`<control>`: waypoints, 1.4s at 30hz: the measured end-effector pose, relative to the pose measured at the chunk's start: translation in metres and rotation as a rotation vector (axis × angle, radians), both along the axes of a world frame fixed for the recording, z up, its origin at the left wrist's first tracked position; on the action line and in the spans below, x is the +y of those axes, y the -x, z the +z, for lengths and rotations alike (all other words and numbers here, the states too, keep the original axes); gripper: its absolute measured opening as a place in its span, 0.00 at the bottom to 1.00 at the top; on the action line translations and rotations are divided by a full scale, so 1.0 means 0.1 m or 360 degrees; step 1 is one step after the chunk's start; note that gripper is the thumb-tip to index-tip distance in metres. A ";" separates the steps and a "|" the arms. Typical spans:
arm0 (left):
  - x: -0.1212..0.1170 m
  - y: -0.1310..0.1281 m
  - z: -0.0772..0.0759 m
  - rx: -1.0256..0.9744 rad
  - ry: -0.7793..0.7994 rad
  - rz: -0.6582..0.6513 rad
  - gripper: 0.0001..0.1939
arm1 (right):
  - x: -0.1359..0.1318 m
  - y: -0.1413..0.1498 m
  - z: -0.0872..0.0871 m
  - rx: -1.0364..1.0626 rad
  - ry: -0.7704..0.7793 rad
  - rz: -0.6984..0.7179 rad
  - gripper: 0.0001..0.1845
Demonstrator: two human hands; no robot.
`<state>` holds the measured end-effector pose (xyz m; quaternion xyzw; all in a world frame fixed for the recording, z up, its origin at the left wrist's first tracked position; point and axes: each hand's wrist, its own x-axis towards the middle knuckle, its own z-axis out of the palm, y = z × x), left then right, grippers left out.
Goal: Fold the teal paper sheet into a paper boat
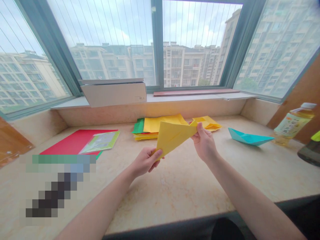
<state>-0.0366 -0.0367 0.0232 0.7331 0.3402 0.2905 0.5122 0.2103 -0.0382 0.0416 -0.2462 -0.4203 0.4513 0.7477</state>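
Observation:
A folded sheet of yellow paper point(172, 137) is held up above the counter between my two hands. Its outline is roughly triangular, wide at the left and narrowing to the right. My left hand point(147, 160) pinches its lower left corner, thumb on top. At the narrow upper right end, my right hand point(203, 141) grips the paper between thumb and fingers. Behind it lies a stack of yellow and green folded paper point(163, 122), partly covered by the held piece. Another folded yellow paper piece point(208, 123) rests just beyond my right hand.
A turquoise paper boat point(250, 137) and a drink bottle point(293, 123) stand at the right, near a dark object point(310, 153). Red sheets point(72, 141) and a clear packet point(101, 141) lie left, above a blurred-out patch. A white box point(115, 94) sits on the window ledge.

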 end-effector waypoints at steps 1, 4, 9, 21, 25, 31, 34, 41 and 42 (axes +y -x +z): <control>0.01 0.00 0.00 0.0003 -0.0003 0.0012 0.25 | 0.01 -0.01 -0.01 -0.0022 0.0009 -0.0017 0.18; 0.04 -0.01 0.00 -0.0025 -0.0050 0.0104 0.23 | 0.05 -0.07 -0.02 -0.0175 0.0080 -0.0030 0.19; 0.14 -0.01 -0.06 -0.0138 -0.0177 0.0302 0.22 | 0.09 -0.22 -0.04 -0.0478 0.0249 -0.0154 0.16; 0.22 0.00 -0.18 -0.0206 -0.0455 0.0329 0.27 | 0.05 -0.19 0.02 0.0035 0.0426 0.0527 0.08; 0.22 -0.01 -0.18 -0.0321 -0.0496 0.0305 0.24 | 0.08 -0.22 -0.02 0.0025 0.0392 0.0536 0.06; 0.23 0.02 -0.21 -0.0402 -0.0496 0.0322 0.23 | 0.13 -0.26 -0.10 -0.0168 0.0469 0.0414 0.11; 0.22 0.01 -0.19 -0.0428 -0.0470 0.0342 0.24 | 0.15 -0.29 -0.13 -0.0301 0.0562 0.0398 0.12; 0.10 -0.05 -0.03 -0.0698 -0.0177 0.0396 0.37 | 0.15 -0.30 -0.14 -0.0380 0.0646 0.0150 0.18; 0.09 -0.05 -0.02 -0.0741 -0.0144 0.0393 0.37 | 0.14 -0.29 -0.13 -0.0366 0.0659 0.0151 0.18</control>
